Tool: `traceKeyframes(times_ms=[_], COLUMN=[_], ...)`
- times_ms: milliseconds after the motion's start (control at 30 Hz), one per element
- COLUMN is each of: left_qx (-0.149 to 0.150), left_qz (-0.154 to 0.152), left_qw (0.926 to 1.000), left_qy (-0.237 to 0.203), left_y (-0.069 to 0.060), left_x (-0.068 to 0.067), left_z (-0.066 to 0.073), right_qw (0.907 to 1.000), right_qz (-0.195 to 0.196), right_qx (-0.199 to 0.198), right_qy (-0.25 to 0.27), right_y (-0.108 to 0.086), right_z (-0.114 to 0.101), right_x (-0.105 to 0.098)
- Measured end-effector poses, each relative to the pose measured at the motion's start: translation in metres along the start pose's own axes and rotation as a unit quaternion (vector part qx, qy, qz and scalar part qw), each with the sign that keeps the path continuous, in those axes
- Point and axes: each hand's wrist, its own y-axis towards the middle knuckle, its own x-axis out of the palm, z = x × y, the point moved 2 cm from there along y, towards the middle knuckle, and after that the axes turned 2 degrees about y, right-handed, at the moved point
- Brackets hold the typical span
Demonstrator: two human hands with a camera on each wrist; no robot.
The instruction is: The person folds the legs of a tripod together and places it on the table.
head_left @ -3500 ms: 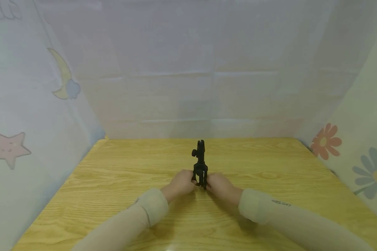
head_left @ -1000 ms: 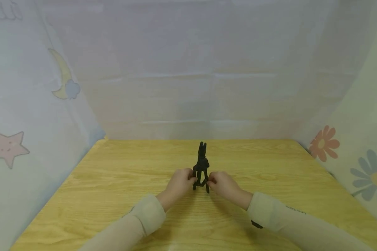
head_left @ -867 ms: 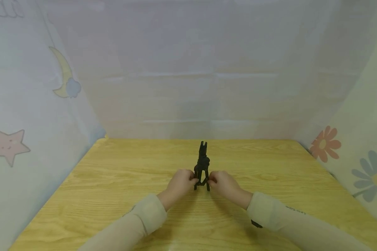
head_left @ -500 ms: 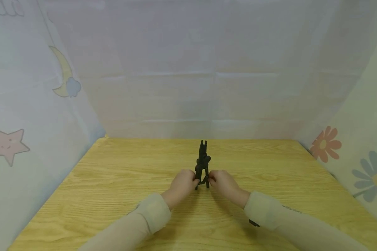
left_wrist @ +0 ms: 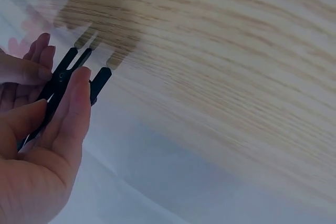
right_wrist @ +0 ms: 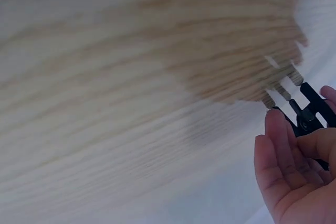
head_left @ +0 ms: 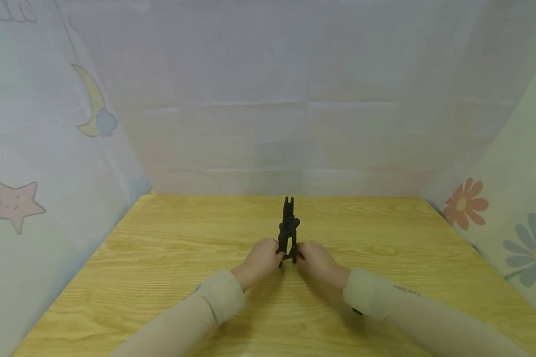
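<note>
A small black tripod [head_left: 288, 227] stands upright in the middle of the head view, with a forked top and a round knob on its right side. My left hand [head_left: 261, 259] pinches a leg on the left. On the opposite side, my right hand [head_left: 319, 263] holds another leg between thumb and fingers. The left wrist view shows the tripod's leg ends [left_wrist: 100, 83] pointing at the tabletop, with reflections just beyond them. From the right wrist, the tripod's centre joint [right_wrist: 308, 123] appears between the legs, partly covered by my right hand [right_wrist: 302, 174].
The wood-grain table [head_left: 196, 223] extends on every side of the hands. Behind it hangs a pale cloth backdrop [head_left: 241, 99]. Side cloths carry a moon [head_left: 91, 94], a star [head_left: 19, 206] and flowers [head_left: 466, 203].
The tripod has turned, so its knob has gone from the left side to the right. Over the last second its legs have drawn closer together, and both hands have come slightly nearer each other.
</note>
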Motion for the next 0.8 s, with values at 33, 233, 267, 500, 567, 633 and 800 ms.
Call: traceKeyframes(times_ms=[33,233,267,500,567,633,800], left_qx=[0.002,0.019,0.02,0.008,0.007,0.008,0.003], left_qz=[-0.002,-0.012,-0.014,-0.021,-0.022,-0.026,-0.038], left_qw=[1.0,0.9997,0.9997,0.9997,0.9997,0.9996,0.9993], left_qy=[-0.002,-0.01,-0.01,-0.009,-0.006,0.0,0.003], left_y=[0.0,0.004,0.004,0.007,0.007,0.008,0.011], left_x=[0.0,0.0,0.0,-0.003,-0.003,-0.002,0.0], left_z=[0.0,-0.003,-0.004,-0.008,-0.008,-0.007,-0.005], right_qw=[1.0,0.9996,0.9996,0.9995,0.9996,0.9998,1.0], right_qz=[-0.001,-0.002,0.0,0.008,0.006,0.005,0.005], right_qx=[-0.005,-0.027,-0.027,-0.025,-0.022,-0.016,0.003], right_qy=[-0.001,-0.007,-0.009,-0.019,-0.013,-0.008,0.004], right_y=[0.0,0.002,0.003,0.008,0.009,0.01,0.009], right_z=[0.0,0.001,0.001,-0.002,-0.003,-0.002,0.0], right_x=[0.0,-0.001,-0.001,0.002,0.003,0.004,0.006])
